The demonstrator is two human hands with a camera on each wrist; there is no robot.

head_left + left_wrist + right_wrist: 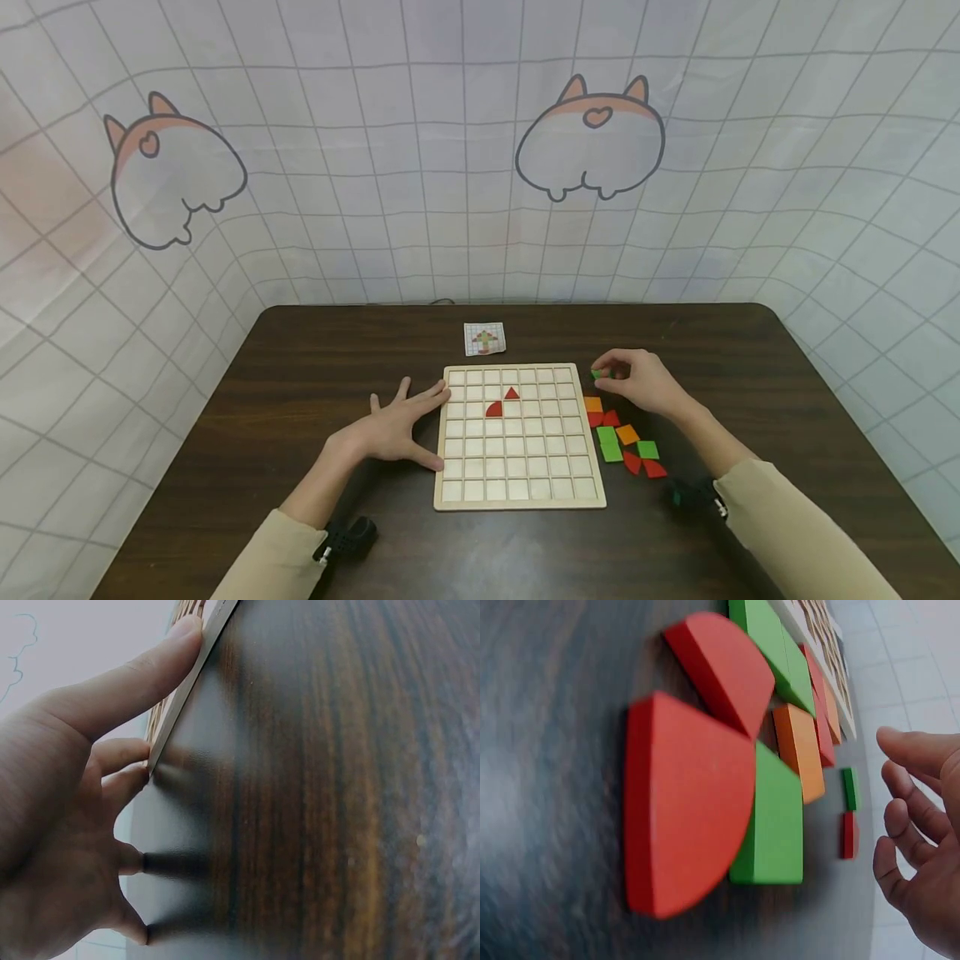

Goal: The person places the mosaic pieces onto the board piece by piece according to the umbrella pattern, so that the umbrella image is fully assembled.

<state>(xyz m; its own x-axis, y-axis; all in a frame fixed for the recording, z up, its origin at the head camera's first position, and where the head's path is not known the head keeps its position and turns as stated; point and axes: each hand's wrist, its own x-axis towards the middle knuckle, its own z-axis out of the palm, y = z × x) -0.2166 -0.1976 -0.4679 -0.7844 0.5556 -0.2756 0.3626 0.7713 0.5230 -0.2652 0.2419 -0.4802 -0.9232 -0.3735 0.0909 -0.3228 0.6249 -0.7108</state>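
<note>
A white gridded cloth (360,192) hangs behind a dark wooden table (337,346). Toward the table's far edge, near the far right corner of the board (517,446), a small green piece (597,374) lies on the wood. It is on the board side of the right hand (637,381), below the thumb and fingertips; partly hidden, it shows no clear long axis. That hand, much the nearer, hovers with fingers loosely bent, thumb apart and nothing visible between them. A red piece (849,835) lies near the green one. A cluster of loose pieces (627,435) stretches from there toward the table's near edge. In the board's cells sit a red triangle (512,393) and a red quarter-round (494,409). The left hand (393,427) is spread, touching the board's left edge. A pattern card (484,339) lies beyond the board's far edge.
</note>
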